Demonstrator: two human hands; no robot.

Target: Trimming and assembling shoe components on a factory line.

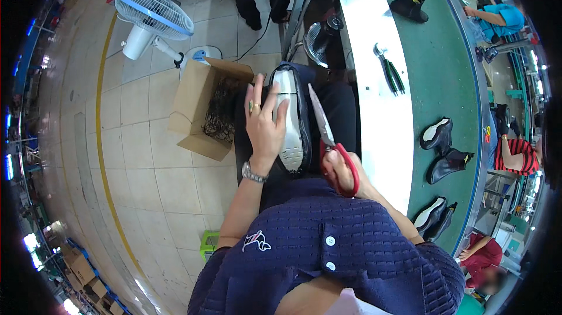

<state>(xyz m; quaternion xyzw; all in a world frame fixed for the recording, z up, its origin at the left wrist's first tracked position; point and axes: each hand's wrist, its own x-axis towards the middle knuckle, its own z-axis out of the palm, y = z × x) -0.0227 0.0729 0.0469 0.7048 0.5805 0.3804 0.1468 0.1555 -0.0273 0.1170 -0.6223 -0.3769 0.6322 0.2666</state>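
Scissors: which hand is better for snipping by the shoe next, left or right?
Probably the right hand: it holds the red-handled scissors beside the shoe. The left hand lies over the shoe, so it seems better for steadying.

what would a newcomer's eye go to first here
Probably the red-handled scissors in the right hand, pointing up beside the upturned, pale-bottomed shoe that the left hand touches. At upper left, a blue-and-white fan stands beyond an open cardboard box. Along the right, dark boots lie on a green surface.
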